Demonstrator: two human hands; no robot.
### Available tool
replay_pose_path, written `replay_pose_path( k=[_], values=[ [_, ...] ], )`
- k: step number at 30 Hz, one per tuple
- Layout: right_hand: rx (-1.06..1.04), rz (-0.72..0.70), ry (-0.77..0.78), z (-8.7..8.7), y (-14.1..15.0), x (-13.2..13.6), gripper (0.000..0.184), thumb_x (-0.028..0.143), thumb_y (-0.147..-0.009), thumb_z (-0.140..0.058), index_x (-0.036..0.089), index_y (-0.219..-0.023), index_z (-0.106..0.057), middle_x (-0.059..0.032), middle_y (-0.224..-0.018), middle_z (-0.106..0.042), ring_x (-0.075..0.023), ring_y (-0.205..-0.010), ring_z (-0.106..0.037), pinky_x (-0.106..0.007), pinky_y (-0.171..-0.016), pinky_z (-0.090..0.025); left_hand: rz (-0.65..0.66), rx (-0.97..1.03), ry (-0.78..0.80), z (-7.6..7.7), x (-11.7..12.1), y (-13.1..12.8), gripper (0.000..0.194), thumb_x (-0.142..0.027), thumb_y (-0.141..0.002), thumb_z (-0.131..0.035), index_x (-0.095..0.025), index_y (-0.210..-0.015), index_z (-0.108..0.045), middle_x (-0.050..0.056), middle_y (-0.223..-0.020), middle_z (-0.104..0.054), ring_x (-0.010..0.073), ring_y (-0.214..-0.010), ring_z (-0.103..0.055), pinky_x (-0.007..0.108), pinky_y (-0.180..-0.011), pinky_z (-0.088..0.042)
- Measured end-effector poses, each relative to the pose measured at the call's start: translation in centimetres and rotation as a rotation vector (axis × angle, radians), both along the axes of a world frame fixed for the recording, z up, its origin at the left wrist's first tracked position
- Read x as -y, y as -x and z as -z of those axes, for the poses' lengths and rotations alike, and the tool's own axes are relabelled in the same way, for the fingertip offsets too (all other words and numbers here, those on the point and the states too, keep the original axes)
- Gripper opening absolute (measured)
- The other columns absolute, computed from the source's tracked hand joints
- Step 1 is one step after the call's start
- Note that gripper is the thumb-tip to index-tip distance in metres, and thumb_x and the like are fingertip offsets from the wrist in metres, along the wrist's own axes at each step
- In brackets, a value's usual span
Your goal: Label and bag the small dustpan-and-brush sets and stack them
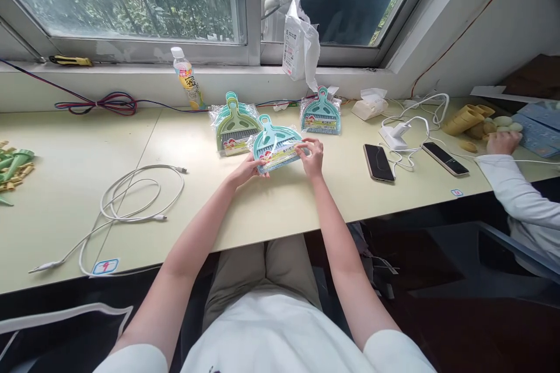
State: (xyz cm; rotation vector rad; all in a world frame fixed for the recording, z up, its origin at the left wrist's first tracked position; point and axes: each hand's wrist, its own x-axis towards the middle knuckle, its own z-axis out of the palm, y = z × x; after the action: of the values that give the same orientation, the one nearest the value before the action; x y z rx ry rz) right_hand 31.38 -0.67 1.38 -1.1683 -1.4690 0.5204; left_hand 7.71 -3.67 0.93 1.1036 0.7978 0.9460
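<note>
A turquoise mini dustpan and brush set (280,148), wrapped in clear plastic with a printed label, is held just above the table between my two hands. My left hand (248,171) grips its lower left corner, thumb on top. At the right edge, my right hand (312,157) pinches the wrapper with bent fingers. Close behind on the left lies a stack of similar wrapped sets, a green dustpan set (236,131) on top. Farther back to the right rests another wrapped turquoise set (321,115).
Left on the table (196,210) lies a coiled white cable (131,192). A bottle (188,78) stands by the window. To the right are a tissue pack (370,106), a black phone (378,163), a second phone (445,158) and a power strip (394,135). A co-worker's hand (503,143) is far right.
</note>
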Motion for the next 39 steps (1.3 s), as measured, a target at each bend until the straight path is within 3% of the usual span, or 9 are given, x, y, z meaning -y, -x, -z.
replay_pose_path(
  k=[4, 8, 12, 18, 25, 28, 34, 37, 39],
  values=[
    [-0.254, -0.057, 0.108, 0.6, 0.4, -0.3, 0.023, 0.028, -0.074, -0.077, 0.026, -0.096, -0.069, -0.0047, -0.131, -0.055, -0.0202, -0.126, -0.051, -0.036, -0.11, -0.043, 0.025, -0.035, -0.027, -0.4, 0.2, 0.2, 0.056, -0.029, -0.075, -0.071, -0.02, -0.122, -0.042, 0.006, -0.096, -0.072, 0.0162, -0.06, -0.07, 0.025, -0.05, -0.053],
    [-0.573, -0.281, 0.415, 1.6, 0.3, -0.8, 0.056, 0.027, -0.066, -0.083, 0.028, -0.117, -0.062, -0.0004, -0.107, -0.07, -0.016, -0.094, -0.067, -0.03, -0.083, -0.058, -0.031, -0.088, -0.048, -0.5, 0.3, 0.5, 0.061, -0.031, -0.076, -0.072, -0.022, -0.128, -0.044, 0.01, -0.112, -0.07, 0.0167, -0.066, -0.071, 0.025, -0.052, -0.055],
    [-0.653, -0.334, 0.48, 2.4, -0.2, -1.6, 0.038, 0.027, -0.062, -0.084, 0.018, -0.096, -0.069, 0.0004, -0.084, -0.073, -0.0153, -0.077, -0.068, -0.026, -0.071, -0.058, -0.05, -0.147, -0.129, -1.0, 0.8, 0.2, 0.072, -0.037, -0.075, -0.074, -0.022, -0.139, -0.044, 0.016, -0.13, -0.062, 0.0224, -0.082, -0.072, 0.028, -0.058, -0.057],
    [-0.745, -0.153, 0.439, 2.9, -0.6, -2.1, 0.033, 0.022, -0.06, -0.081, 0.019, -0.089, -0.065, 0.0048, -0.076, -0.07, -0.0105, -0.067, -0.064, -0.019, -0.059, -0.053, -0.076, -0.159, -0.265, -0.1, 1.2, -2.0, 0.128, -0.019, -0.058, -0.085, -0.033, -0.158, -0.006, 0.017, -0.134, -0.058, 0.0181, -0.079, -0.069, 0.028, -0.061, -0.056],
    [-0.617, -0.259, 0.481, 2.3, -0.6, -1.4, 0.045, 0.03, -0.054, -0.086, 0.023, -0.088, -0.058, 0.0039, -0.082, -0.071, -0.0139, -0.074, -0.066, -0.023, -0.064, -0.053, -0.471, -0.326, -0.292, 1.6, -0.5, -1.9, 0.054, -0.039, -0.084, -0.062, -0.019, -0.134, -0.055, 0.005, -0.086, -0.067, 0.0134, -0.058, -0.06, 0.023, -0.046, -0.049],
    [-0.492, -0.237, 0.492, 2.2, -0.3, -1.2, 0.054, 0.035, -0.046, -0.09, 0.022, -0.087, -0.057, 0.0017, -0.08, -0.072, -0.0158, -0.074, -0.067, -0.025, -0.066, -0.053, -0.566, -0.386, -0.32, 2.0, -0.8, -1.4, 0.044, -0.037, -0.086, -0.06, -0.018, -0.126, -0.061, 0.004, -0.082, -0.066, 0.0153, -0.06, -0.06, 0.026, -0.048, -0.05],
    [-0.599, -0.152, 0.497, 2.8, -1.1, -2.0, 0.066, 0.037, -0.038, -0.094, 0.02, -0.09, -0.058, 0.0014, -0.072, -0.07, -0.0155, -0.065, -0.065, -0.025, -0.058, -0.052, -0.547, -0.804, -0.684, 0.6, -0.7, 0.3, 0.057, -0.046, -0.089, -0.059, -0.02, -0.14, -0.052, 0.011, -0.109, -0.069, 0.0296, -0.103, -0.063, 0.047, -0.095, -0.048],
    [-0.75, -0.075, 0.474, 3.0, -2.0, -2.6, 0.059, 0.028, -0.042, -0.093, 0.021, -0.087, -0.056, 0.0033, -0.072, -0.068, -0.0139, -0.064, -0.066, -0.023, -0.057, -0.053, -0.617, -0.994, -0.875, 0.0, -0.9, 3.7, 0.083, -0.048, -0.072, -0.079, -0.026, -0.146, -0.045, 0.013, -0.147, -0.047, 0.0369, -0.137, -0.039, 0.056, -0.115, -0.025],
    [-0.828, -0.048, 0.463, 3.1, -2.3, -2.8, 0.055, 0.023, -0.046, -0.092, 0.022, -0.085, -0.054, 0.0036, -0.074, -0.069, -0.0133, -0.067, -0.067, -0.022, -0.059, -0.054, -0.699, -1.106, -0.819, 0.3, -1.2, 6.4, 0.09, -0.043, -0.062, -0.087, -0.03, -0.143, -0.048, 0.012, -0.157, -0.033, 0.0401, -0.144, -0.026, 0.059, -0.116, -0.02]
  ],
)
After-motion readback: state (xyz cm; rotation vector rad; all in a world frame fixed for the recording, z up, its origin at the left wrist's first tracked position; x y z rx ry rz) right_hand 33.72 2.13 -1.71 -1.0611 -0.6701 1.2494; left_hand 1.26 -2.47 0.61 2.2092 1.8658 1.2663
